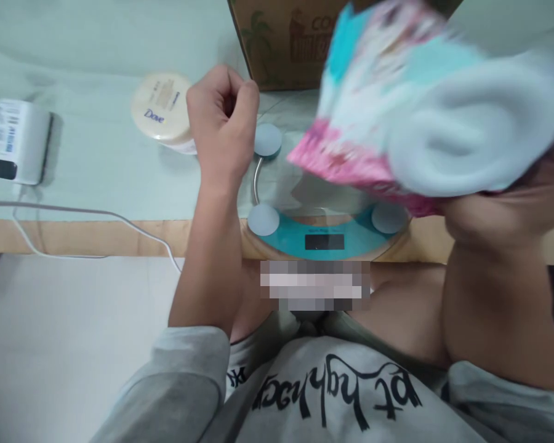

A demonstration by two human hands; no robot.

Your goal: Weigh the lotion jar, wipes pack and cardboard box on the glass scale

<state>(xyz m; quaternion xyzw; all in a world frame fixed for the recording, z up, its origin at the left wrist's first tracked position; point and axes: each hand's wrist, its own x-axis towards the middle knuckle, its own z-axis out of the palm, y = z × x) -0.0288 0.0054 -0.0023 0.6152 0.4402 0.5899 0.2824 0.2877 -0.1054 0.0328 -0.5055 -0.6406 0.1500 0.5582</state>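
Note:
My right hand point(503, 215) is raised at the right and wrapped around a pack of wet wipes point(397, 92). The pack is pink, teal and white, has a white plastic lid facing up, and is blurred by motion. It hangs tilted over the right side of a glass scale point(295, 237) with a teal front, a dark display and round metal pads. My left hand point(222, 120) is curled into a loose fist at the scale's left edge, with nothing visible in it. Close by its left side is a cream Dove jar point(163, 107), partly hidden behind the hand.
A brown cardboard box point(281, 52) with palm-tree print stands at the back. On the pale green cloth at the left lies a white power bank point(21, 141). Its white cable point(120, 216) runs across the wooden table edge point(74, 237).

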